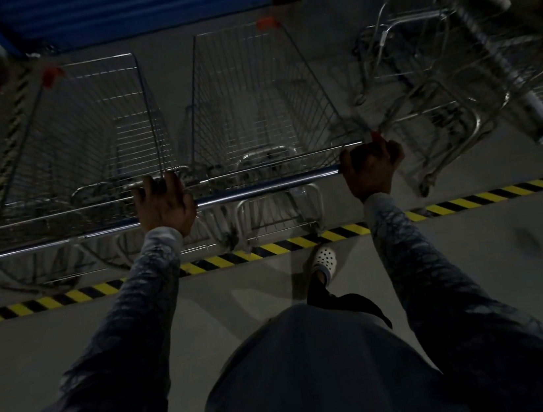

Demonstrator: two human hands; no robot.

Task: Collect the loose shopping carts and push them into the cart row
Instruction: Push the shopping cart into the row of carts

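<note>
Place: shop cart bay, probably, dim light | Signs: wire shopping carts (259,96) — hazard-striped floor tape (503,191) — blue ribbed wall (150,4)

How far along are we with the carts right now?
Done: one silver wire cart stands at the left beyond the yellow-black floor stripe. In hand: left hand and right hand grip the chrome handle of the middle wire cart. Left: the tilted carts at right look unaligned.

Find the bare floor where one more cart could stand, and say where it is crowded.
Bare floor lies on the near side of the striped tape, around the shoe. Past the tape it is crowded: the left cart and middle cart stand side by side, only a narrow gap between their baskets, with tilted carts at right.
</note>
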